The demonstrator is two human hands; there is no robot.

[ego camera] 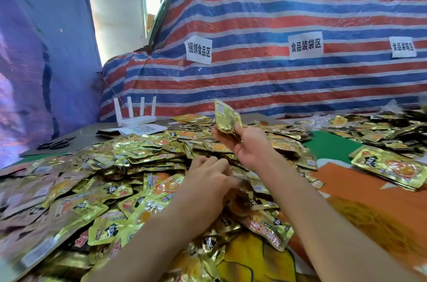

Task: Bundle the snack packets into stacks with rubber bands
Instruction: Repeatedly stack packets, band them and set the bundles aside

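Right hand (248,143) raised, pinching gold packet (227,117) upright; left hand (208,177) fingers bent down onto packet pile (104,189), grip impossible to tell; router (136,117) far left

Gold foil snack packets (111,166) heaped loose on bench (330,146). One packet (227,118) upright, pinched in right hand (246,145). Flat stack (390,166) far right.

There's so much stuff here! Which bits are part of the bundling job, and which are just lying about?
Job: pile of snack packets; gold packet held in right hand; left hand on the pile; stacked packets.
Lying about: white router; QR-code sheet; black scissors; paper signs.
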